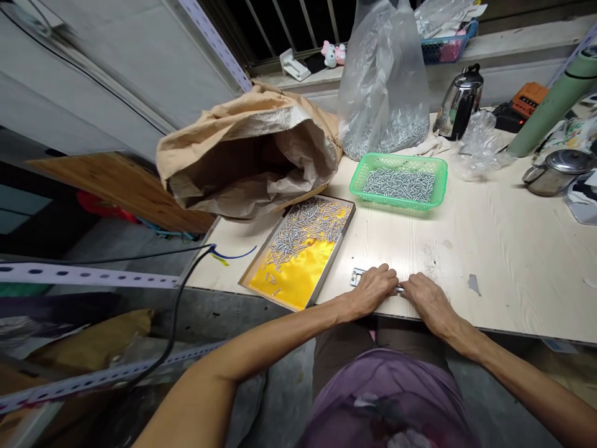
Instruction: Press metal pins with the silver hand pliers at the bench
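Note:
My left hand is closed over a silvery metal piece near the front edge of the table. One end of the piece sticks out to the left and has a rectangular opening; its middle is hidden under my fingers. A thin metal end shows between my two hands. Beside it, my right hand is closed, fingertips at that end; what they pinch is mostly hidden. Left of my hands lies a shallow tray with a yellow lining and many small metal pins, mostly toward its far side.
Behind the tray, a large brown paper sack lies with its mouth toward me. A green basket holds more small metal parts. Further back stand a clear plastic bag, a steel kettle, a green cylinder and a lidded metal cup.

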Tool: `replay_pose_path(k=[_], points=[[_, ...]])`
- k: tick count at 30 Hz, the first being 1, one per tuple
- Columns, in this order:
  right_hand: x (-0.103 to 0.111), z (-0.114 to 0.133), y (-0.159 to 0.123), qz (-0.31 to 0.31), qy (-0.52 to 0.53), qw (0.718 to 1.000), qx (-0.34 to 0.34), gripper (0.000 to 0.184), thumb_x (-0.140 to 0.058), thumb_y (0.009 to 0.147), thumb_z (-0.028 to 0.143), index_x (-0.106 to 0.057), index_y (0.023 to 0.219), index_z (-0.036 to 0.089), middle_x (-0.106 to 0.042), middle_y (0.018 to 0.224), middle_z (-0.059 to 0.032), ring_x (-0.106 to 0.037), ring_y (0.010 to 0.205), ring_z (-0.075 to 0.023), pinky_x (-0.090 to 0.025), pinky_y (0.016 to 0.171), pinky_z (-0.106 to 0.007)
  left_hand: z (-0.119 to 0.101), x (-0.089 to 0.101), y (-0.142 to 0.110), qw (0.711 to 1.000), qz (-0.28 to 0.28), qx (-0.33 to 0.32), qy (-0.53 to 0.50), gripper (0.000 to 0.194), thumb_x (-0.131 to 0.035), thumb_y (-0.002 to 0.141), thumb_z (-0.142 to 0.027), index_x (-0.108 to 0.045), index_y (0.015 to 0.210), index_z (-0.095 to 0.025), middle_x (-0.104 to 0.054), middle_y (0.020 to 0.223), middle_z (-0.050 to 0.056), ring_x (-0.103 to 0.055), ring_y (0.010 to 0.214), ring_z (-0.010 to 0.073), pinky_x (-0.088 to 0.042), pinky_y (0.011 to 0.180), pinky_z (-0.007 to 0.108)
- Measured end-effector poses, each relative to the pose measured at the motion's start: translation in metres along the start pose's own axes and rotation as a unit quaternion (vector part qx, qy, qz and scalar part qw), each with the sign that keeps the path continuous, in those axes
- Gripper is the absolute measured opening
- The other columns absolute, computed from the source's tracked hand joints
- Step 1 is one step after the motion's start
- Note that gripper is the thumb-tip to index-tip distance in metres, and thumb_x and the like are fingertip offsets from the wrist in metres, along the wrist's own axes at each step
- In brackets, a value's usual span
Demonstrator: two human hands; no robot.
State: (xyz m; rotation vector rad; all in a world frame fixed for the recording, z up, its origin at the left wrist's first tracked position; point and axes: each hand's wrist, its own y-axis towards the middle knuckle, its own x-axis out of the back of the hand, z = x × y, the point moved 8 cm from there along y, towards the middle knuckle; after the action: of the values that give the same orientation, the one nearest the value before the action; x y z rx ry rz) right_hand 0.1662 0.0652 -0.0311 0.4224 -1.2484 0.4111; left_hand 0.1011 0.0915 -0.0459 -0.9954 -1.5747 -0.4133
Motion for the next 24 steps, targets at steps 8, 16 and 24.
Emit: replay_pose_path(k=[8, 16, 24], points=[[0.017, -0.034, 0.008, -0.004, 0.066, 0.998, 0.019, 0.029, -0.048, 0.090, 0.032, -0.056, 0.112, 0.016, -0.060, 0.093, -0.0096, -0.053, 0.087, -0.0230, -0.045, 0.077, -0.036, -0.015, -0.006, -0.025, 0.984, -0.172, -0.009, -0.052, 0.040, -0.049, 0.091, -0.028, -0.042, 0.127, -0.014, -0.048, 0.134, 0.016, -0.040, 0.129, 0.0256, -0.039, 0.102, 0.043], [0.026, -0.047, 0.059, -0.036, -0.069, 0.995, -0.069, 0.018, -0.049, 0.088, 0.021, -0.065, 0.096, 0.018, -0.062, 0.092, -0.0106, -0.050, 0.087, -0.0254, -0.038, 0.071, -0.036, -0.042, -0.020, -0.038, 0.974, -0.196, -0.020, -0.108, 0.045, -0.046, 0.092, -0.041, -0.046, 0.126, -0.012, -0.054, 0.129, 0.016, -0.040, 0.131, 0.0246, -0.031, 0.110, 0.045], [-0.012, 0.091, 0.076, 0.099, -0.037, 0.958, 0.266, 0.014, -0.055, 0.086, 0.018, -0.065, 0.078, 0.022, -0.063, 0.087, -0.0051, -0.048, 0.090, -0.0207, -0.032, 0.068, -0.033, -0.065, -0.017, -0.064, 0.974, -0.168, -0.111, -0.106, 0.034, -0.050, 0.090, -0.041, -0.061, 0.106, -0.014, -0.067, 0.103, 0.012, -0.062, 0.099, 0.0211, -0.048, 0.089, 0.030]])
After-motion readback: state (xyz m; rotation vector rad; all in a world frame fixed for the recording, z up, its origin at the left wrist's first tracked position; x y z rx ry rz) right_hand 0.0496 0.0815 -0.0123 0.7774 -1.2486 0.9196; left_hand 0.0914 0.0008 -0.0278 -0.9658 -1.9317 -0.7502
